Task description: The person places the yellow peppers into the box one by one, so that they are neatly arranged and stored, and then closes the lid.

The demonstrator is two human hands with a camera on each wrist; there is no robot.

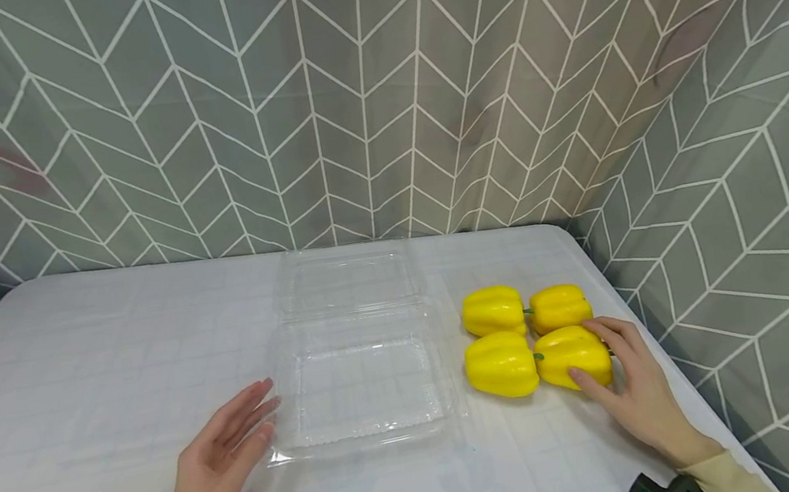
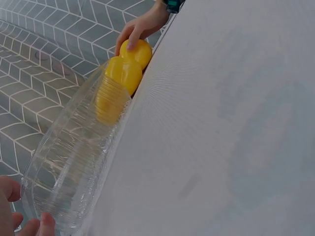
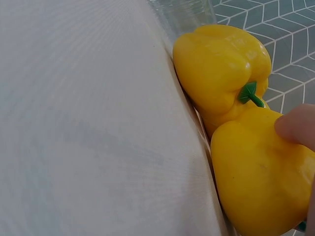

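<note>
A clear plastic clamshell container (image 1: 365,389) lies opened out on the table, its lid (image 1: 348,280) folded back towards the far edge. Right of it sit several yellow bell peppers (image 1: 500,366) in two rows. My right hand (image 1: 637,388) holds the front right yellow bell pepper (image 1: 572,357), thumb on the near side and fingers over the far side. This pepper (image 3: 261,172) still sits on the table among the others. My left hand (image 1: 221,443) is at the container's left edge, fingers loosely extended; whether they touch it I cannot tell.
A white cloth covers the table (image 1: 82,391). Grey curtains with white chevron lines (image 1: 344,102) hang behind it and along the right side. The table's right edge runs close to my right hand. A dark device (image 1: 667,491) is on my right wrist.
</note>
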